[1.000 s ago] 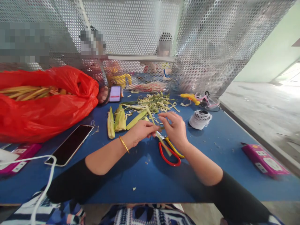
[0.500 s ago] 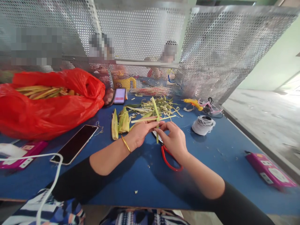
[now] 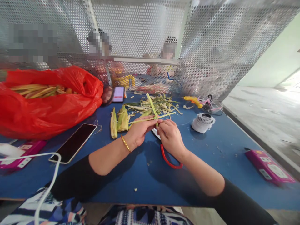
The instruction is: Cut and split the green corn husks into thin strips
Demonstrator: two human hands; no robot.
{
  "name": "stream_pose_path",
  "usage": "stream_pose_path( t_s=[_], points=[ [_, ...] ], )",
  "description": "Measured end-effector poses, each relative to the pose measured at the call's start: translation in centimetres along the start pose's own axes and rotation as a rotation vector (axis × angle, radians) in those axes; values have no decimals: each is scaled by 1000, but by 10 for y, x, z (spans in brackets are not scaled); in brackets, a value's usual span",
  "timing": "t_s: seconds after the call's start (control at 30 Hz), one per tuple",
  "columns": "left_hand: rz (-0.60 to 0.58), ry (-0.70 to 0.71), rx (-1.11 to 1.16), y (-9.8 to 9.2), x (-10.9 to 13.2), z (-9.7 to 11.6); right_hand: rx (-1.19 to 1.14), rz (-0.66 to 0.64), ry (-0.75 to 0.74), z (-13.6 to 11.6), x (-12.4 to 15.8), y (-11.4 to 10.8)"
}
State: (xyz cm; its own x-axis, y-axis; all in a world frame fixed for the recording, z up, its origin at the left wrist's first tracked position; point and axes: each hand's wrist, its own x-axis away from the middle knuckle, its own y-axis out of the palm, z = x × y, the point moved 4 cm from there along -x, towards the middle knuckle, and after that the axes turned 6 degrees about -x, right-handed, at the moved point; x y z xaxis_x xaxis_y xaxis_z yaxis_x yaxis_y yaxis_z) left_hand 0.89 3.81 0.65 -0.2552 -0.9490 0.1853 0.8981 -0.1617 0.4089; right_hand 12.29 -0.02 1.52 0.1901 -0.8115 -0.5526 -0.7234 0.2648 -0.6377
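Note:
Both hands meet over the blue table [image 3: 229, 147], pinching crossed green leaf strips [image 3: 153, 113]. My left hand [image 3: 138, 131], with a gold bangle on its wrist, holds the strips from the left. My right hand [image 3: 170, 135] grips them from the right with curled fingers. One strip points up and away, another lies across towards the right. Red-handled scissors [image 3: 169, 159] lie on the table just under my right hand.
A pile of leaf trimmings [image 3: 157, 104] and folded leaf bundles [image 3: 119, 120] lie beyond the hands. A red plastic bag [image 3: 47, 106] of leaves sits left, a phone [image 3: 73, 142] beside it. A spool of white thread [image 3: 202, 122], a yellow glue gun [image 3: 193, 100] and pink boxes [image 3: 269, 165] lie right. Perforated metal screens stand behind.
My hands have lifted the strips off the table and crossed them. My right hand has closed in on the crossing point, covering more of the scissors.

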Motion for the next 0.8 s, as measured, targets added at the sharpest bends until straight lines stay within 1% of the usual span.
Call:
stream_pose_path(
  t_s=[0.07,0.1,0.17,0.23,0.3,0.37,0.4,0.47,0.5,0.6,0.7,0.77,0.8],
  points=[
    [-16,-1,-14,-1,-1,2,-102,-7,46,1,-1,0],
    [-27,-4,-27,-1,-1,2,-179,-4,107,4,-1,1],
    [-31,-22,-47,-2,-1,4,-379,42,294,14,-1,3],
    [-12,-56,-54,-4,-1,5,-630,140,496,26,1,5],
    [-3,-84,-55,-4,0,3,-887,231,642,35,1,8],
    [-27,-82,-74,-3,0,1,-1082,273,719,40,0,11],
    [-39,-71,-91,-3,-1,0,-1133,286,728,41,-1,11],
    [-45,-43,-139,-2,-2,-1,-1129,304,685,39,-2,9],
    [-34,-30,-160,-3,-2,-1,-1072,309,642,37,-2,7],
    [17,-16,-184,-5,-4,-1,-749,298,468,24,0,-1],
    [22,-55,-153,-6,-6,-3,-455,253,233,6,4,-9],
    [-3,-77,-137,-7,-7,-2,-392,197,127,-1,4,-12],
    [-13,-85,-134,-8,-8,-2,-415,180,116,-1,3,-14]
  ],
)
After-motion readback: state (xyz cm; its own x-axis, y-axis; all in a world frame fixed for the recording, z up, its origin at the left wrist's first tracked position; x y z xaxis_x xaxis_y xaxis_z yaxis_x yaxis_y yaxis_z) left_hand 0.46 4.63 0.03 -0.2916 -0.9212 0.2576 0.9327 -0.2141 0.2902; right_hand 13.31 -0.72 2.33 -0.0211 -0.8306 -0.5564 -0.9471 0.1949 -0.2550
